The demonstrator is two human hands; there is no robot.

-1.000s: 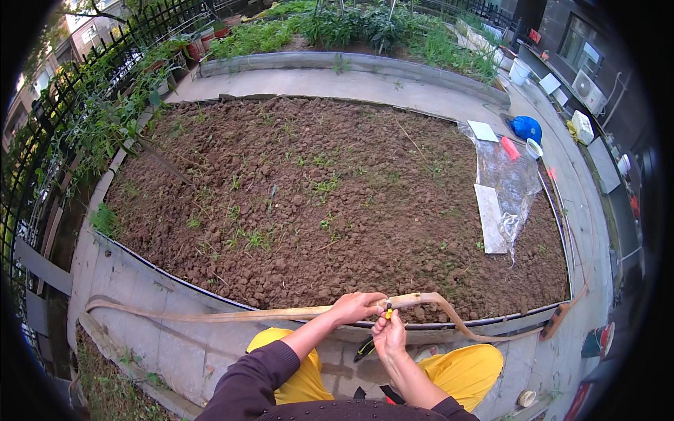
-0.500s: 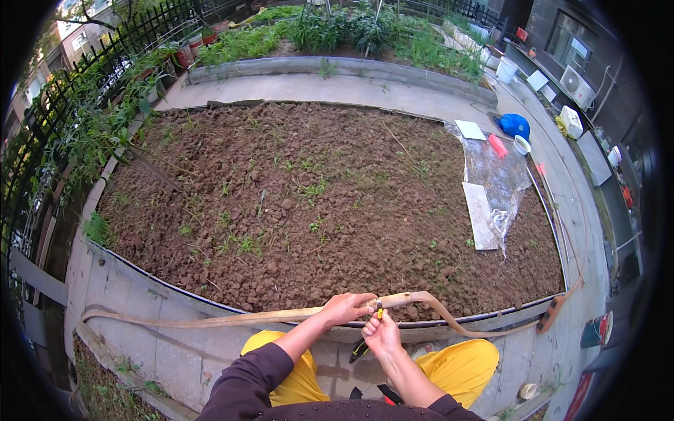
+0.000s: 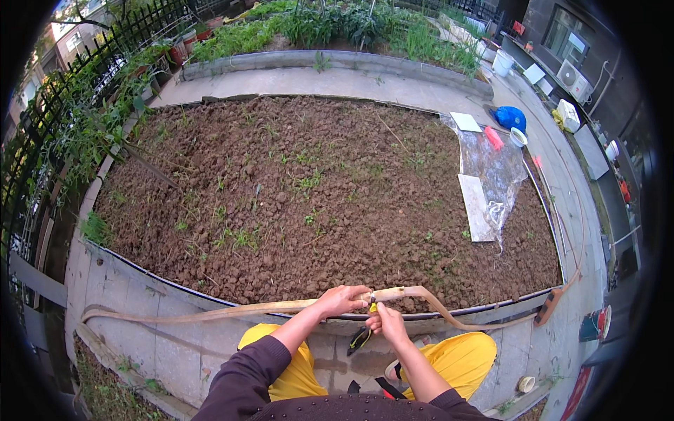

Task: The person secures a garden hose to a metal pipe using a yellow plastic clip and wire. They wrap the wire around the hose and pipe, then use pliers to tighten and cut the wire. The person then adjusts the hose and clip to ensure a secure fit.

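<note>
A flat tan hose runs along the front edge of a soil bed, bending down to the right past a thicker joint with a metal clamp. My left hand grips the hose just left of the clamp. My right hand, below it, pinches a small yellow-handled tool at the clamp; whether its tip engages the clamp is too small to tell. A black and yellow hand tool lies on the paving below my hands, between my knees.
A plastic sheet, white boards, a blue bag and bowl lie at right, with a bucket nearer. Planted beds are behind; a black fence lines the left, paving surrounds the bed.
Both hands, the hose joint and the yellow tool have shifted slightly up and left in the view, along with the surroundings. My right fingers stay at the clamp.
</note>
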